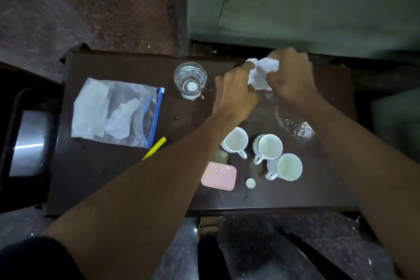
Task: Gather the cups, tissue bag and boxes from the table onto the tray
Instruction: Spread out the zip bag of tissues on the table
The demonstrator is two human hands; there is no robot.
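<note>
Hands: left hand [235,95] and right hand [292,77] both grip a crumpled white tissue [263,73] above the tabletop's [102,177] far edge.
Cups: three white cups [268,150] clustered near the front right.
Bag: zip bag [116,112] flat at left.
Box: pink box [219,175] beside the cups.
Glass: tumbler [190,80] left of the hands.

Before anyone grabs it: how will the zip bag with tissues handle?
The zip bag looks like thin clear plastic lying flat, so it is probably floppy and will sag. It holds only loose tissues, so it is likely very light. They may shift inside.
</note>
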